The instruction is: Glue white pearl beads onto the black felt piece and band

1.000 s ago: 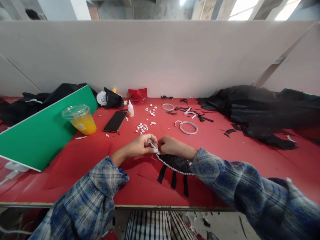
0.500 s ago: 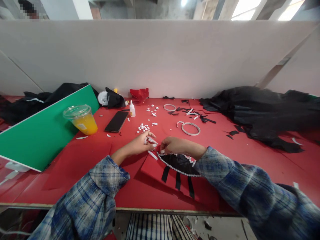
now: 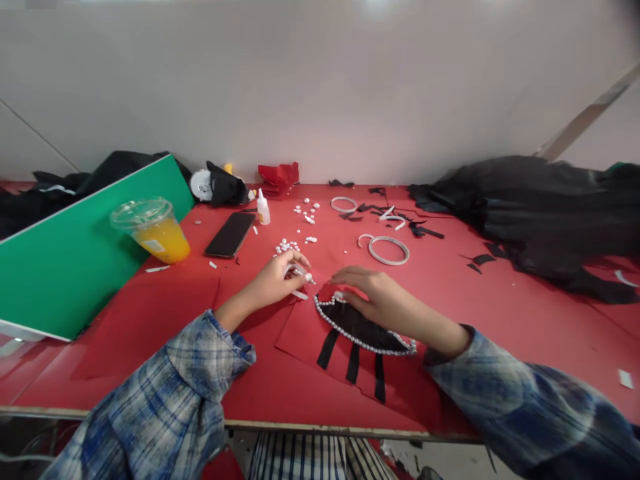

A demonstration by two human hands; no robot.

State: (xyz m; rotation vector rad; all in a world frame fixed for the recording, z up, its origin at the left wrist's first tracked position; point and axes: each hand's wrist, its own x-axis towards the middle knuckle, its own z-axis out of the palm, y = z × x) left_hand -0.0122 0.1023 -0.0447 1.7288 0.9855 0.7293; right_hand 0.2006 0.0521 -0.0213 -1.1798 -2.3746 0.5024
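Observation:
My left hand (image 3: 277, 277) is closed on a small white strip of beads (image 3: 301, 273), held just above the red table (image 3: 150, 313). My right hand (image 3: 380, 297) lies flat, fingers spread, on a black fabric piece (image 3: 357, 327) edged with a silver bead chain (image 3: 350, 335). That piece sits on a red sheet (image 3: 305, 333), and three black strips (image 3: 353, 363) hang from its lower edge. The two hands are a short gap apart.
Loose white beads (image 3: 287, 247), a small glue bottle (image 3: 263, 208), a black phone (image 3: 230, 235) and white rings (image 3: 389, 250) lie beyond the hands. A cup of orange drink (image 3: 153, 230) leans on a green board (image 3: 75, 253) at left. Black cloth (image 3: 540, 213) is heaped at right.
My hands have come apart. The right hand has opened and laid flat on the black beaded piece, while the left hand has drawn back left with the white strip. The view has tilted down.

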